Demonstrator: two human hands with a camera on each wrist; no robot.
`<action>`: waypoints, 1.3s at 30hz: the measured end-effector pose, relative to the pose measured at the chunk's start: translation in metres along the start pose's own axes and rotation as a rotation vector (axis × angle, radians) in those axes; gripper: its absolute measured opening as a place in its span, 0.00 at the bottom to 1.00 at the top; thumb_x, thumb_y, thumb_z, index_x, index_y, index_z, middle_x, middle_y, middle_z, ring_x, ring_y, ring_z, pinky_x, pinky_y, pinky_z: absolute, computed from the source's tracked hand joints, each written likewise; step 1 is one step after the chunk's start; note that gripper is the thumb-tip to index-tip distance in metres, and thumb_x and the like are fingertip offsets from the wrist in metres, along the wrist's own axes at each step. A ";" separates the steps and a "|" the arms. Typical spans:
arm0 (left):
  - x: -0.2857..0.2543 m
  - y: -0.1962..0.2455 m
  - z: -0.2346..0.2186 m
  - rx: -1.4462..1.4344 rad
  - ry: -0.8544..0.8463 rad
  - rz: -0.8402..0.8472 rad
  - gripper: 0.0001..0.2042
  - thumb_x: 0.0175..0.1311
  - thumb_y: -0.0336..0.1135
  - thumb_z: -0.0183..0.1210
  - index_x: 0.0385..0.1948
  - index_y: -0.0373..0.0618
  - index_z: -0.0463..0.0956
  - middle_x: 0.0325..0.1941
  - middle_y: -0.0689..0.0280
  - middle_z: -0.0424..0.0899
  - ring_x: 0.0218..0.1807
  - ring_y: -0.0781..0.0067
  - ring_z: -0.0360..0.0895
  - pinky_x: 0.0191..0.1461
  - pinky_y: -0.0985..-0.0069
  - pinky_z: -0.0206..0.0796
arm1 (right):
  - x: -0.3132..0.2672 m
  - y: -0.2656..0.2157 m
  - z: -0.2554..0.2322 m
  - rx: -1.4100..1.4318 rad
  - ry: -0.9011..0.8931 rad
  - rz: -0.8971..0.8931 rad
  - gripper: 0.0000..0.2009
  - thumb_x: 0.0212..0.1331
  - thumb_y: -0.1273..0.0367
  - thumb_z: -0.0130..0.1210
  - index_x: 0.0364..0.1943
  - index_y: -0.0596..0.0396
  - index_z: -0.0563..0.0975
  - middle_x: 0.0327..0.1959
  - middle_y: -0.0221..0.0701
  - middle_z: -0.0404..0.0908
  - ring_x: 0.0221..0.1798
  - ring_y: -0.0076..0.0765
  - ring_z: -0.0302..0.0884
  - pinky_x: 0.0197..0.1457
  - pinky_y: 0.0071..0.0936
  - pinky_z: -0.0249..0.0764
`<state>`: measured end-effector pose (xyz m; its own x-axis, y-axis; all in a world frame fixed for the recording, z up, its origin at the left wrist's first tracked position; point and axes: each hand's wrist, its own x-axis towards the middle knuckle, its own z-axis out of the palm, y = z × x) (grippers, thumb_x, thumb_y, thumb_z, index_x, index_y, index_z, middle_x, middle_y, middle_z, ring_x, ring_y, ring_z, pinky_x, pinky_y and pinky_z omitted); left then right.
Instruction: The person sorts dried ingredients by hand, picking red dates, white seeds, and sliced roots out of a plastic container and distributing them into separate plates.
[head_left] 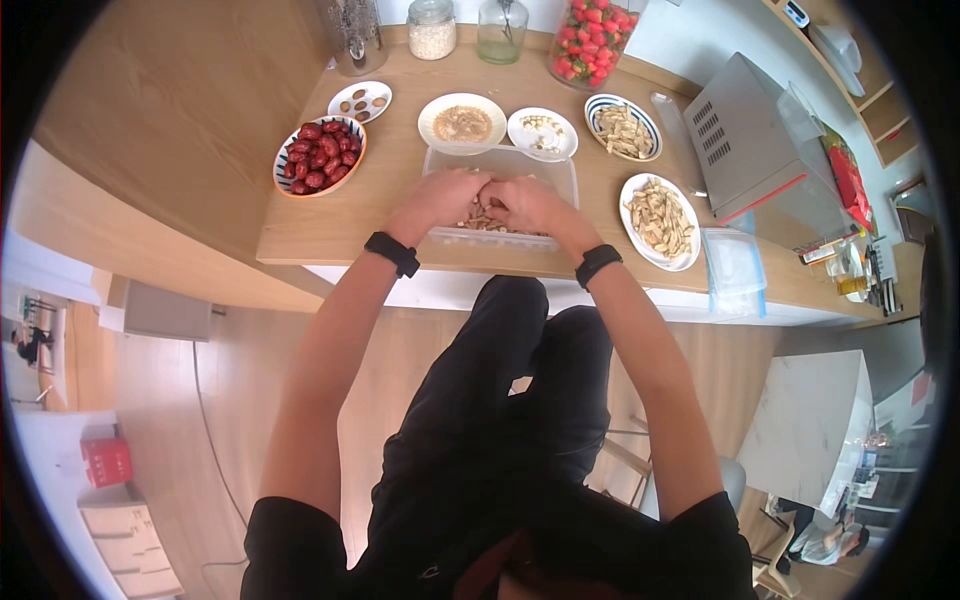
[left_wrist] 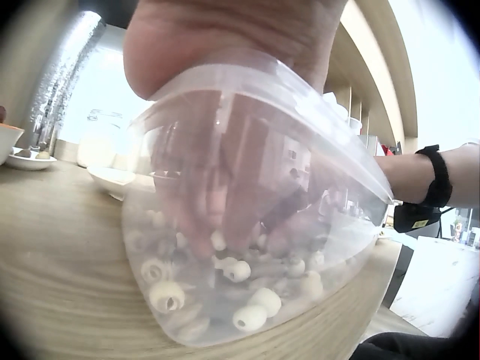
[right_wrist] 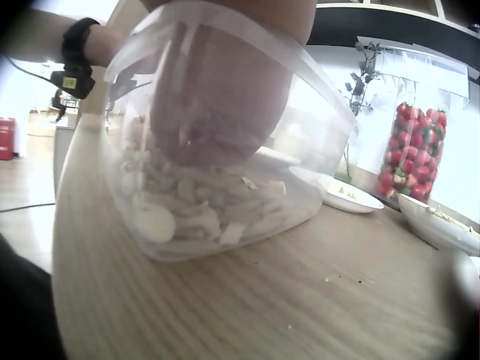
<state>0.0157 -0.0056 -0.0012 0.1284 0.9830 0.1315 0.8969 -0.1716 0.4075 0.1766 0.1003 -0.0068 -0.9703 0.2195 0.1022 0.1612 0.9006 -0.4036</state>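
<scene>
Both hands reach into a clear plastic box (head_left: 560,180) near the table's front edge, and they meet over its middle. Pale sliced pieces (head_left: 490,222) cover its bottom, and several round, cream-coloured seeds with holes (left_wrist: 166,296) show through the wall. My left hand (head_left: 452,198) points its fingers down among the seeds, blurred by the cloudy plastic. Beside it, my right hand (head_left: 527,203) has bent fingers low in the box; the right wrist view shows its back (right_wrist: 217,97) through the wall. I cannot tell whether either hand pinches a piece.
A bowl of red dates (head_left: 318,160) stands left, below a small plate (head_left: 338,112). Behind the box are two white plates (head_left: 430,128). Right are a striped bowl (head_left: 597,103), an oval plate of pale strips (head_left: 628,205), plastic bags (head_left: 735,272) and a grey appliance (head_left: 745,130). Strawberries (head_left: 592,45) fill a jar behind.
</scene>
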 end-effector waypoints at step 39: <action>0.001 -0.001 -0.002 -0.092 0.017 -0.012 0.09 0.55 0.25 0.58 0.39 0.43 0.76 0.33 0.59 0.81 0.37 0.57 0.79 0.40 0.64 0.71 | 0.012 0.031 -0.045 -0.092 0.145 0.467 0.29 0.65 0.42 0.40 0.36 0.52 0.83 0.35 0.44 0.84 0.43 0.52 0.81 0.48 0.45 0.76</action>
<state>0.0135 -0.0047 0.0005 0.1096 0.9839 0.1408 0.8558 -0.1655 0.4901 0.1776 0.1473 0.0228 -0.7564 0.6515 0.0575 0.5944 0.7214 -0.3552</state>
